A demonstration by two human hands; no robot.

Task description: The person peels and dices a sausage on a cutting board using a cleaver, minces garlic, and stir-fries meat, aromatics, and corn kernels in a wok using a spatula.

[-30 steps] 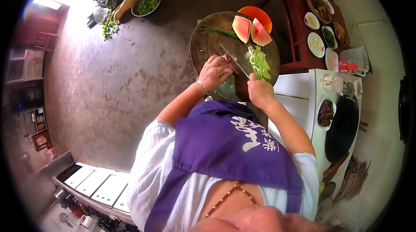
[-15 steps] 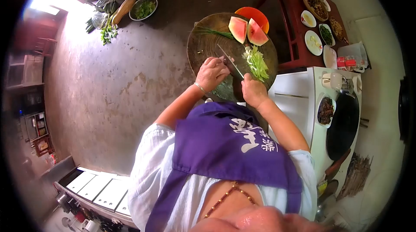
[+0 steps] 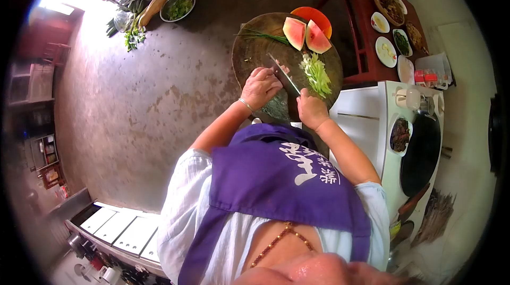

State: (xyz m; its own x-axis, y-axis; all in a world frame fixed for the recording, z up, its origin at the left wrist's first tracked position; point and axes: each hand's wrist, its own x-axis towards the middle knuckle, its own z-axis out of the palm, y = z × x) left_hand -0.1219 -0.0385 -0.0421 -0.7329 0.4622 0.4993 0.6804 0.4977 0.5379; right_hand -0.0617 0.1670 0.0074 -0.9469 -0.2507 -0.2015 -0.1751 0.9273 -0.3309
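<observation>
My right hand [image 3: 312, 109] is wrapped round the handle of a kitchen knife [image 3: 287, 78], its blade slanting up and left over the round wooden chopping board [image 3: 255, 53]. Just left of the blade, my left hand [image 3: 260, 88] has its fingers curled down on what looks like a pinkish piece of meat, mostly hidden under them. Small pink bits [image 3: 284, 68] lie beside the blade's far end. Sliced pale green vegetable [image 3: 316, 75] is heaped to the right of the knife. Two watermelon wedges [image 3: 295, 33] and thin green stalks [image 3: 263, 35] rest on the board's far side.
An orange bowl [image 3: 313, 18] sits behind the wedges. A red table [image 3: 357, 45] with several filled dishes stands at right. Nearer is a white stove [image 3: 390, 120] with a dark wok [image 3: 421, 154] and a plate of dark food [image 3: 400, 135]. Greens fill a floor bowl [image 3: 178, 7].
The knife and both hands have shifted only slightly. More pink bits show beside the blade's far end. The view has moved a little.
</observation>
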